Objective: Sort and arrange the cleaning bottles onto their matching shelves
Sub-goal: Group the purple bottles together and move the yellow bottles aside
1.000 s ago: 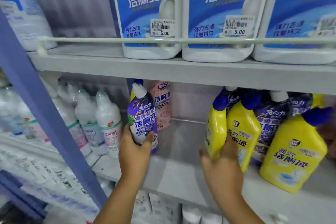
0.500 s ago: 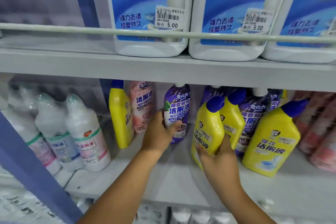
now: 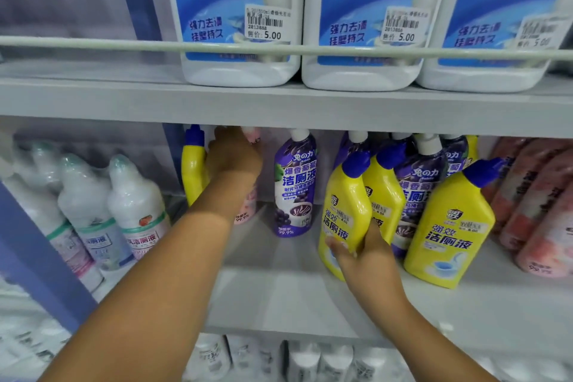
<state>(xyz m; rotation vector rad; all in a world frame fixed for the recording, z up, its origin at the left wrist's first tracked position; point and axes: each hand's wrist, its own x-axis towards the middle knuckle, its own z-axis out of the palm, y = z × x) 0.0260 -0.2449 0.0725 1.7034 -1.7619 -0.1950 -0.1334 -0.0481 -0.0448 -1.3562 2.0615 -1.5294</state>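
The pink bottle point(image 3: 249, 208) stood upright at centre frame, gripped near its top by the left hand point(image 3: 234, 153); a yellow bottle point(image 3: 344, 214), right of centre, was held by the right hand point(image 3: 366, 254).

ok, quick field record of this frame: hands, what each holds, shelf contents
left hand: wrapped round the pink bottle at the back of the middle shelf
right hand: fingers curled round the lower body of a yellow bottle
standing free: purple grape bottle, upright between the two hands
far left of yellow group: lone yellow bottle beside the left hand
upper shelf: blue-label white jugs, price tags 5.00
left bay: white shrink-wrapped bottles
right edge: pink bottles, blurred
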